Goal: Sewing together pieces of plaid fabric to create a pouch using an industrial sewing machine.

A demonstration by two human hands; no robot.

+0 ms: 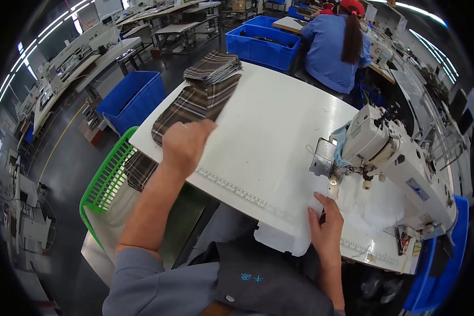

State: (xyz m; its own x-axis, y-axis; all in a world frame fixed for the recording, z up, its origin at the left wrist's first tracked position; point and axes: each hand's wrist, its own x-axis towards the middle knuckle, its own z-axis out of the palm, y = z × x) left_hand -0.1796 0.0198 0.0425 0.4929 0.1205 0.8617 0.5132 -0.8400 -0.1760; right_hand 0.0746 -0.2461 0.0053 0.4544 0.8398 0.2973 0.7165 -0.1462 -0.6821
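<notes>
My left hand (187,145) is closed on the near end of a brown plaid fabric piece (203,97) lying on the white table (258,121). Behind it sits a stack of plaid pieces (208,68). My right hand (326,218) holds a white sheet piece (287,237) between thumb and fingers at the table's front edge, just below the sewing machine (384,158). A metal plate (324,158) stands by the needle area, and a pale blue cloth (342,137) hangs on the machine.
A green basket (97,195) with plaid fabric stands left below the table. Blue bins (129,100) stand at left and behind, another (450,258) at right. A person in blue (332,52) sits beyond the table. Benches (58,95) line the left side.
</notes>
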